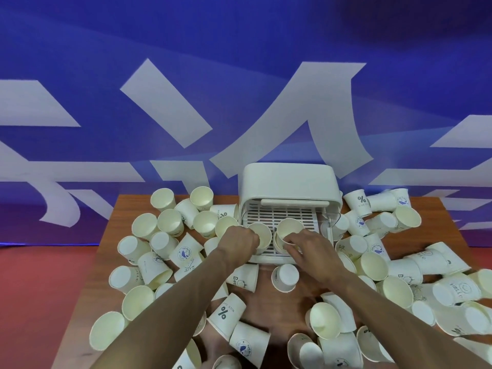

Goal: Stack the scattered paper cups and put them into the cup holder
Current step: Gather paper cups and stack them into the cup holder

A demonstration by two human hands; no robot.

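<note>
A white cup holder point(288, 182) with a raised lid and a slatted tray point(279, 217) stands at the table's far middle. Inside it, my left hand point(239, 242) grips a cream paper cup point(262, 234) at the tray's left. My right hand point(308, 246) pinches the rim of a second paper cup point(290, 230) at the tray's right, which seems to sit in another cup. Both cups stand mouth up. Several loose paper cups point(170, 222) lie scattered around the holder.
Scattered cups cover the brown wooden table point(117, 209) on the left, right point(404, 219) and near edge, some lying on their sides, some printed. One upturned cup point(285, 277) lies just in front of the holder. A blue banner hangs behind the table.
</note>
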